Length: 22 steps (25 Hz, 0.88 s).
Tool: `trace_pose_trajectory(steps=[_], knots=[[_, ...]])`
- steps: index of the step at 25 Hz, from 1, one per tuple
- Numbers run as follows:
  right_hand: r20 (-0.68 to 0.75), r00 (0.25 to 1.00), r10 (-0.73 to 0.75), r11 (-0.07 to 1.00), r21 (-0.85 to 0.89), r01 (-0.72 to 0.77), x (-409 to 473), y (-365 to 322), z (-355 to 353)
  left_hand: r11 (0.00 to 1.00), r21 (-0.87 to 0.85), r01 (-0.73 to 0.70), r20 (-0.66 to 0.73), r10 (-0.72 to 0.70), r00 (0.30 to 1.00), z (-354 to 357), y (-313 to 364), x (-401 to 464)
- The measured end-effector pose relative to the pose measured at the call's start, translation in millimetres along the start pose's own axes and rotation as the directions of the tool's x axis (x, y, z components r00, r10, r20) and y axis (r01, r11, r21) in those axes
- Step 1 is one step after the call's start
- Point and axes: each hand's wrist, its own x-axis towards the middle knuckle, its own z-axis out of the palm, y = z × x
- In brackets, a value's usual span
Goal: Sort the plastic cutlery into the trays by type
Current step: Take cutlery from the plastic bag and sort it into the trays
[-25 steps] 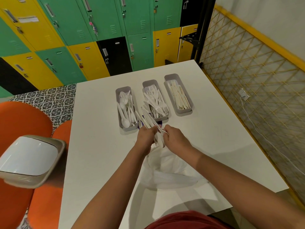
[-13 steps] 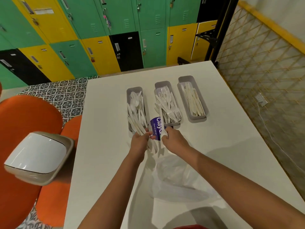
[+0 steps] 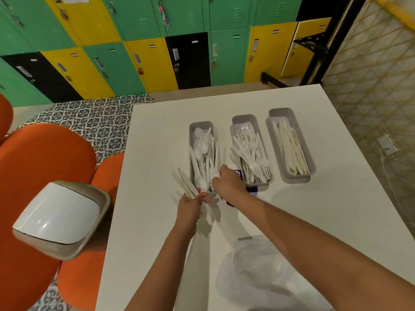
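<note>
White plastic cutlery being sorted at three grey trays on a white table (image 3: 157,153).

The left hand (image 3: 189,206) grips a fanned bundle of cutlery (image 3: 184,184) just left of the spoon tray (image 3: 203,153) — handles pointing up and away. The right hand (image 3: 228,184) pinches one white piece (image 3: 216,175) over that tray's near end, fingers curled. Fork tray (image 3: 250,151) and knife tray (image 3: 289,145) stand to the right; a clear plastic bag (image 3: 253,274) lies near the person.

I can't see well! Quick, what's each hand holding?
Left hand: grips a bundle of white cutlery.
Right hand: pinches a white spoon.
</note>
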Motion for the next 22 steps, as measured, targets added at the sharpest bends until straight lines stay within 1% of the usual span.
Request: trace_pose_trajectory(steps=[3,6,8,10,13,15,17,18,20,22], knots=[[-0.006,1.0,0.0,0.998,-0.055,0.0,14,-6,5,0.999,0.038,-0.001,-0.007,0.002,1.0,-3,0,9],[0.017,0.999,-0.032,0.993,-0.117,0.034,22,-5,11,1.0,0.002,-0.028,0.001,0.028,1.0,-6,-1,17],[0.007,0.999,-0.044,0.994,-0.104,0.044,21,-4,11,0.999,-0.021,-0.043,0.027,0.044,0.999,-9,-3,24],[-0.018,0.998,-0.062,0.996,-0.072,0.06,17,-2,10,0.998,-0.034,-0.06,0.082,0.062,0.995,-11,-5,29],[-0.046,0.992,-0.118,0.992,0.047,0.12,6,3,8,0.991,-0.124,-0.056,0.154,0.075,0.985,-11,1,28],[0.02,0.981,-0.192,0.969,0.165,0.186,-4,9,10,0.984,-0.175,-0.043,0.201,0.079,0.976,-9,8,23],[0.108,0.958,-0.266,0.934,0.275,0.228,-11,17,14,0.979,-0.2,-0.045,0.198,0.085,0.976,-7,11,21],[0.143,0.953,-0.267,0.917,0.342,0.206,-14,20,16,0.978,-0.202,-0.047,0.179,0.084,0.98,-6,12,20],[0.218,0.95,-0.222,0.88,0.464,0.1,-16,22,14,0.976,-0.209,-0.064,0.132,0.093,0.987,-5,12,20],[0.297,0.934,-0.198,0.883,0.468,0.038,-19,23,10,0.977,-0.196,-0.089,0.099,0.11,0.989,-5,12,20]])
